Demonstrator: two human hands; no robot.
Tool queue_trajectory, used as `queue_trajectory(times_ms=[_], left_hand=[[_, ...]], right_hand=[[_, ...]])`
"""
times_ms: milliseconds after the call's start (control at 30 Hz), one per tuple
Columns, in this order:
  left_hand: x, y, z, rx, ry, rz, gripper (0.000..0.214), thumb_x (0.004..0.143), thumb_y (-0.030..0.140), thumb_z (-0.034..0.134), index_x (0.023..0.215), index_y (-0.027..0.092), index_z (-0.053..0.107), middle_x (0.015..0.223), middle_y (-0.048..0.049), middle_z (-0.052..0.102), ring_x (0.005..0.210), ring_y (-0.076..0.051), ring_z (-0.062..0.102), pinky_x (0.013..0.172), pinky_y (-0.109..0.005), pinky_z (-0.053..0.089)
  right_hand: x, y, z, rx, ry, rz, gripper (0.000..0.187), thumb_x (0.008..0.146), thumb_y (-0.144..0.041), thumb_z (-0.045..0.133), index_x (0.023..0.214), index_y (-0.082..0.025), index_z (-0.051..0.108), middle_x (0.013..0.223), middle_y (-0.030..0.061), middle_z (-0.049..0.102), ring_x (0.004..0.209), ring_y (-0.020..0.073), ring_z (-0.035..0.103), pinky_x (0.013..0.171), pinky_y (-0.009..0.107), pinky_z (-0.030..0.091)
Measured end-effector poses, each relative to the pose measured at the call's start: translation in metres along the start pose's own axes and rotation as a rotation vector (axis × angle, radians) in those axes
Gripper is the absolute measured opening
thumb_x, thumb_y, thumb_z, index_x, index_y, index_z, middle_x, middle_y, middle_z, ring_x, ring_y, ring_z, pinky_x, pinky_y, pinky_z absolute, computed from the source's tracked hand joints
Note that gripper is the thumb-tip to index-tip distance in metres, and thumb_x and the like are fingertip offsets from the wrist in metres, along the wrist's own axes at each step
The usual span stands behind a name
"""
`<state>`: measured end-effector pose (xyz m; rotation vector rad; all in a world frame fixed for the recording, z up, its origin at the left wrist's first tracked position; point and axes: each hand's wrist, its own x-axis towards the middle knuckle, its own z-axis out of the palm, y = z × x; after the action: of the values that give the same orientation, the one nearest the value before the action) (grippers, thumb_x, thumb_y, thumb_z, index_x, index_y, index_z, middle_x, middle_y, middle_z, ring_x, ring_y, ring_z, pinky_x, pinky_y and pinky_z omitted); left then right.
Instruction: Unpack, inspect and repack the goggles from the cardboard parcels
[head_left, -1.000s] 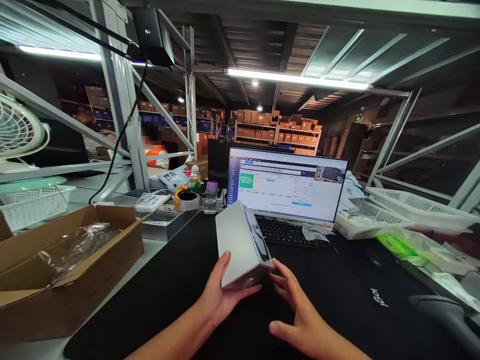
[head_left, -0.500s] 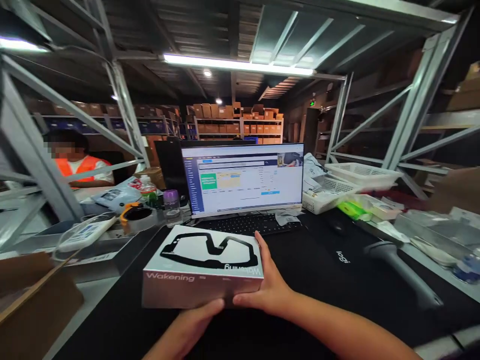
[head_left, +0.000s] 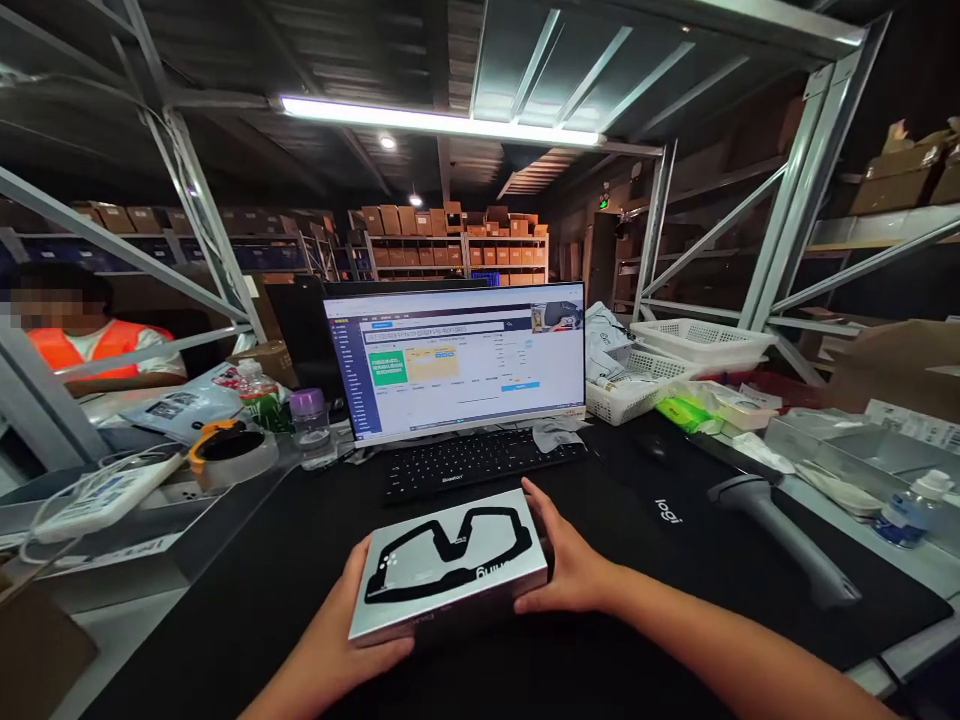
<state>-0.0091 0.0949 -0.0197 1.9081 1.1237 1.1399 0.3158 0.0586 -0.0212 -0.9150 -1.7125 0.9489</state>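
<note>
A white and silver product box [head_left: 457, 590] with a black frame-shaped picture on its lid is held low over the black desk mat [head_left: 600, 520]. My left hand [head_left: 356, 620] grips its left end, thumb along the near side. At the opposite end my right hand [head_left: 566, 565] holds the box, thumb at the near corner and fingers along the right side. Behind the box lies a black keyboard [head_left: 457, 466]. Whether the box's underside touches the mat I cannot tell.
A monitor [head_left: 457, 370] stands behind the keyboard. To the right are a grey handheld scanner [head_left: 787, 540], a mouse [head_left: 654, 448], white baskets [head_left: 637, 400] and a small bottle [head_left: 911, 510]. Leftward sit a purple-capped bottle [head_left: 311, 430], a tape roll [head_left: 232, 455] and a person in an orange vest [head_left: 112, 345].
The box has moved lower, nearer and to the right, turning slightly and tilting its front face out of sight. My left hand has shifted from the near edge to the left end.
</note>
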Motion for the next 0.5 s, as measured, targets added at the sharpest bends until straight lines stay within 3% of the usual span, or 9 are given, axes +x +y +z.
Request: queue_trajectory(times_ms=[67, 167, 267, 367, 500], left_hand=[[0.0, -0.001, 0.005, 0.009, 0.026, -0.044, 0.102, 0.051, 0.071, 0.082, 0.134, 0.022, 0.048, 0.129, -0.0148, 0.064, 0.123, -0.041, 0.058, 0.112, -0.057, 0.038], [0.004, -0.004, 0.006, -0.054, 0.06, -0.158, 0.097, 0.054, 0.076, 0.076, 0.13, 0.02, 0.05, 0.125, -0.0152, 0.067, 0.117, -0.04, 0.063, 0.108, -0.054, 0.043], [0.006, -0.007, 0.007, -0.046, 0.096, -0.161, 0.099, 0.055, 0.076, 0.074, 0.132, 0.019, 0.05, 0.126, -0.0162, 0.067, 0.116, -0.041, 0.063, 0.106, -0.054, 0.045], [0.004, -0.006, 0.009, 0.051, 0.136, -0.051, 0.102, 0.05, 0.072, 0.079, 0.132, 0.02, 0.049, 0.126, -0.016, 0.066, 0.119, -0.042, 0.061, 0.106, -0.055, 0.044], [-0.002, 0.0, 0.012, 0.171, 0.147, 0.016, 0.1, 0.052, 0.061, 0.083, 0.135, 0.021, 0.047, 0.13, -0.0149, 0.063, 0.122, -0.041, 0.059, 0.106, -0.057, 0.045]], right_hand=[[0.0, 0.001, -0.004, 0.18, -0.015, 0.032, 0.129, 0.055, -0.051, 0.095, 0.158, -0.029, 0.022, 0.16, 0.0157, 0.033, 0.148, 0.0333, 0.031, 0.118, 0.052, 0.03], [0.003, -0.007, -0.016, 0.368, -0.091, 0.103, 0.083, 0.076, -0.064, 0.077, 0.144, -0.025, 0.049, 0.147, 0.0134, 0.052, 0.138, 0.0291, 0.048, 0.117, 0.049, 0.031], [0.004, -0.012, -0.028, 0.482, -0.081, 0.279, 0.059, 0.087, -0.068, 0.062, 0.119, -0.019, 0.067, 0.124, 0.0128, 0.067, 0.116, 0.0254, 0.061, 0.104, 0.043, 0.044], [0.001, -0.008, -0.033, 0.548, -0.012, 0.467, 0.048, 0.078, -0.059, 0.078, 0.102, -0.019, 0.067, 0.097, 0.0049, 0.068, 0.086, 0.0162, 0.063, 0.078, 0.029, 0.049], [0.0, 0.0, -0.033, 0.56, -0.07, 0.614, 0.05, 0.073, -0.06, 0.082, 0.084, -0.019, 0.055, 0.069, -0.0053, 0.052, 0.055, 0.0064, 0.046, 0.05, 0.017, 0.032]])
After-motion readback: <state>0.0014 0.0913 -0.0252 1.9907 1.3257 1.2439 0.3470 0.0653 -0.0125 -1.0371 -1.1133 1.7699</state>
